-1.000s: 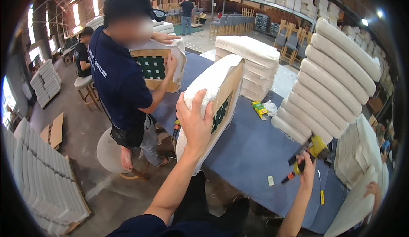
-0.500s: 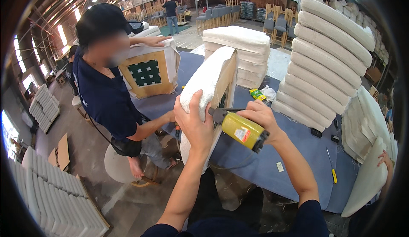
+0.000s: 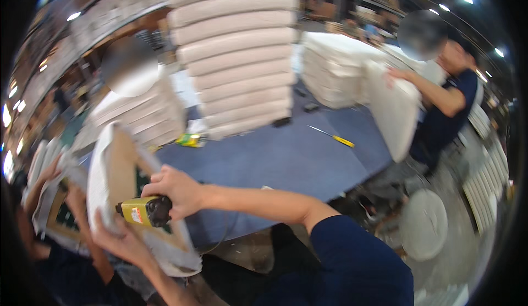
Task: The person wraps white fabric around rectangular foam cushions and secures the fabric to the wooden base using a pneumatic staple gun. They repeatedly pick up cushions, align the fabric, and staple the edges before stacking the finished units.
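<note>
A padded seat cushion (image 3: 99,174) with a white cover stands tilted on edge at the left, its wooden underside and a patch of green webbing facing right. My left hand (image 3: 118,239) grips the lower part of its padded edge. In my right hand (image 3: 179,191) is a yellow staple gun (image 3: 133,211) with a black end cap, lying across the cushion's edge. Its nose is next to the cover, though blur hides whether they touch. A thin hose shows below the cushion.
Tall stacked white cushions (image 3: 239,58) stand behind the blue table top (image 3: 253,165). A yellow-handled pointed tool (image 3: 342,141) and a yellow-green packet (image 3: 188,140) lie there. At far left another person handles a cushion; at right, someone holds a white cushion (image 3: 393,108) near a round stool (image 3: 423,223).
My view has swung to the right, so the cushion and both hands now appear farther left. The left hand still holds the cushion and the right the staple gun.
</note>
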The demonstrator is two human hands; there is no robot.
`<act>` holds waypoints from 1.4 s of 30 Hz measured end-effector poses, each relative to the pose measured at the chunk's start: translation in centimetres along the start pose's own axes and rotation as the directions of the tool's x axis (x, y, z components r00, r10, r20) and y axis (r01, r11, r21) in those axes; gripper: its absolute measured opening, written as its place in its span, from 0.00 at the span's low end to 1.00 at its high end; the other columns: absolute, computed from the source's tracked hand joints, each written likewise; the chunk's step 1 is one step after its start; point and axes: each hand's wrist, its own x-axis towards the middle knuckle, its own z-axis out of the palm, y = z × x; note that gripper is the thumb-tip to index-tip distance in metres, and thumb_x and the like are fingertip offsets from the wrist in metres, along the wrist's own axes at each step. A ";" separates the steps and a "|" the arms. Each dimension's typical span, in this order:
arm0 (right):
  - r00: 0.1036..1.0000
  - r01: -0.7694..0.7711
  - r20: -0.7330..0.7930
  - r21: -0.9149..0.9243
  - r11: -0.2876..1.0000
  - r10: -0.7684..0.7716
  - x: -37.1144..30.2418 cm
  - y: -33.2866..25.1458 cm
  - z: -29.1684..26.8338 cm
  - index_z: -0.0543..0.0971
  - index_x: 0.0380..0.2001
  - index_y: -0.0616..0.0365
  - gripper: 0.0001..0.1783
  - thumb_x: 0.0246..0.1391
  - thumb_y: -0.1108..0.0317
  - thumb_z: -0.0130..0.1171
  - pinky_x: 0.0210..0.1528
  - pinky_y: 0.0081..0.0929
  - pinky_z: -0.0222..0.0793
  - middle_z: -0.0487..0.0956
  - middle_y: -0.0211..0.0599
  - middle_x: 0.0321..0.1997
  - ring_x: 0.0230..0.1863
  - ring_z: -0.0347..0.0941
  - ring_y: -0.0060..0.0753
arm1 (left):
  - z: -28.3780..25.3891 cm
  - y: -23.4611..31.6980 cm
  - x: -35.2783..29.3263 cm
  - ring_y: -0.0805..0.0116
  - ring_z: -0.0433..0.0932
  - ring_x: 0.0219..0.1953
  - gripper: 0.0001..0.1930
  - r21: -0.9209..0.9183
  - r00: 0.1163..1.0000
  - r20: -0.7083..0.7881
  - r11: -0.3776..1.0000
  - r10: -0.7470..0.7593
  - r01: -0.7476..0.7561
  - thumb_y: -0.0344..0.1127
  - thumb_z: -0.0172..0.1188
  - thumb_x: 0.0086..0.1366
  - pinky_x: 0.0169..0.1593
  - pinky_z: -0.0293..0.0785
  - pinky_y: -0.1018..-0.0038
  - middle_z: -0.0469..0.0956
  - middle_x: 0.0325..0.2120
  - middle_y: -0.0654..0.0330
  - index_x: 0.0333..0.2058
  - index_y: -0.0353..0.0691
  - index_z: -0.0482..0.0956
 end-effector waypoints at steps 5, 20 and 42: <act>0.565 -0.782 -0.022 -0.335 0.526 0.825 -19.1 3.9 -7.4 0.78 0.58 0.47 0.31 0.49 0.58 0.73 0.48 0.45 0.67 0.86 0.43 0.40 0.47 0.79 0.48 | -4.3 0.7 1.3 0.49 0.68 0.70 0.24 0.041 0.917 0.265 0.947 0.298 -0.320 0.44 0.59 0.77 0.75 0.61 0.50 0.78 0.59 0.49 0.66 0.38 0.77; 0.832 0.291 0.530 -0.172 0.941 -0.161 -5.6 11.6 -40.9 0.82 0.22 0.54 0.17 0.60 0.56 0.66 0.28 0.39 0.71 0.81 0.34 0.20 0.21 0.76 0.38 | 29.5 22.8 -30.4 0.46 0.83 0.55 0.16 -0.808 -0.812 0.189 0.558 0.553 0.192 0.42 0.60 0.70 0.62 0.76 0.51 0.87 0.47 0.50 0.48 0.41 0.88; 0.110 -0.739 -0.302 0.612 0.281 0.947 -48.6 17.7 -45.9 0.79 0.27 0.58 0.27 0.73 0.47 0.58 0.31 0.29 0.62 0.73 0.23 0.23 0.29 0.66 0.17 | 23.6 43.4 -12.7 0.51 0.81 0.43 0.19 -0.232 -0.251 0.950 0.956 0.183 -0.179 0.50 0.55 0.77 0.46 0.76 0.51 0.81 0.41 0.42 0.50 0.40 0.82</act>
